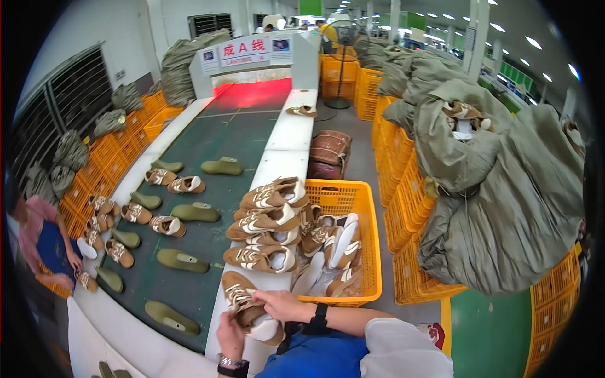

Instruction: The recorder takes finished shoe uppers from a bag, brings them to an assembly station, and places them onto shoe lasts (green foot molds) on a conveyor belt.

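A brown sneaker (pixel 237 290) with cream laces and a white lining is held between my two hands over the white ledge of the conveyor. My left hand (pixel 231 335) grips its side near the opening, fingers closed. From the other side, my right hand (pixel 282 306) has its fingers closed at the tongue and collar; the fingertips are partly hidden. Just beyond, similar sneakers (pixel 258 258) lie stacked along the ledge. At my right is a yellow crate (pixel 376 252) with more sneakers and white insole-like pieces inside.
Green shoe lasts (pixel 183 260) and brown sneakers (pixel 167 225) ride on the dark green conveyor belt (pixel 217 135), which runs into a red-lit machine (pixel 252 88). Across the belt, a person in pink (pixel 39 220) handles a shoe. Yellow crates (pixel 413 252) and grey-green sacks (pixel 504 208) stand at right.
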A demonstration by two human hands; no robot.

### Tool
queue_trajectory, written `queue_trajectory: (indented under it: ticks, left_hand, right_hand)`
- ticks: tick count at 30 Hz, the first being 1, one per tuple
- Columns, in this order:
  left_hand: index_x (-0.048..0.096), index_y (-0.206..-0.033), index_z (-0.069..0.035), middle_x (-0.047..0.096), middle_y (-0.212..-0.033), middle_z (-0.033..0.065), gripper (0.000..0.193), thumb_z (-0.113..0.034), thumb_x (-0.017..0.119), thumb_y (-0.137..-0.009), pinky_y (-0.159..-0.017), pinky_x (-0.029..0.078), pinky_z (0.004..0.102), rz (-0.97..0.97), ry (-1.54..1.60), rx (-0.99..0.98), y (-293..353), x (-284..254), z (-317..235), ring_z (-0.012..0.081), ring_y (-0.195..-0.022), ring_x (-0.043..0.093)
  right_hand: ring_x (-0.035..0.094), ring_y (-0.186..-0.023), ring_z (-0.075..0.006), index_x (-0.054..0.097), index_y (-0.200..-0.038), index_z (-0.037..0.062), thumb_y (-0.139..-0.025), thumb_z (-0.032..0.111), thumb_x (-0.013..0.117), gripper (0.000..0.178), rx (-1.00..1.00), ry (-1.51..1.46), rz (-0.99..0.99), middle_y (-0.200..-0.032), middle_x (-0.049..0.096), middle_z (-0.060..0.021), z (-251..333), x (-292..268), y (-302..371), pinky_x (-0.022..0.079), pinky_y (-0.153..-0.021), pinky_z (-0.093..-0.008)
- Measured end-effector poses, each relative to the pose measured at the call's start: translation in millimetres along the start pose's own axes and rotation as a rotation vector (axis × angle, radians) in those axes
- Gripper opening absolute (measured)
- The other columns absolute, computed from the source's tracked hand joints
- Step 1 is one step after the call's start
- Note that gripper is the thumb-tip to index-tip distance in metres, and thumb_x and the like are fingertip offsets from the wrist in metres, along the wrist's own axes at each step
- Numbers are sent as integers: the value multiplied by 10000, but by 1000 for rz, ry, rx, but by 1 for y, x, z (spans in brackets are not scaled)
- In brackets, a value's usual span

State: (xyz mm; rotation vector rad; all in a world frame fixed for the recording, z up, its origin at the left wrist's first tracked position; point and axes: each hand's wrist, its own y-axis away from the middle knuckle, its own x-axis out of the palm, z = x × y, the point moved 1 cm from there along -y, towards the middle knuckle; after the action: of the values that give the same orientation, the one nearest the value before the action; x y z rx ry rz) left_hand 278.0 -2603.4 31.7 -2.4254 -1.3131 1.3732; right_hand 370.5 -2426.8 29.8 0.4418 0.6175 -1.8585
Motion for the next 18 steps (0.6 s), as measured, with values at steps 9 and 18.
queue_trajectory:
  ticks: [9, 18]
  left_hand:
    - [452, -1116, 13, 358, -1263, 261, 440, 9, 600, -701, -948, 345, 474, 286, 51, 142, -11, -27, -34, 449, -1148, 380]
    - [602, -998, -16, 606, -1033, 213, 224, -23, 585, -775, -713, 527, 383, -2, -144, 181, -17, -32, -26, 353, -841, 621]
  right_hand:
    - [596, -820, -379, 486, -1045, 109, -776, 45, 422, 284, -69, -282, 27, -861, 619, -138, 57, -13, -22, 480, -706, -426]
    - [594, -897, -362, 493, -1148, 139, -761, 51, 454, 399, -6, -120, 298, -957, 603, -189, 52, -21, -20, 476, -777, -410]
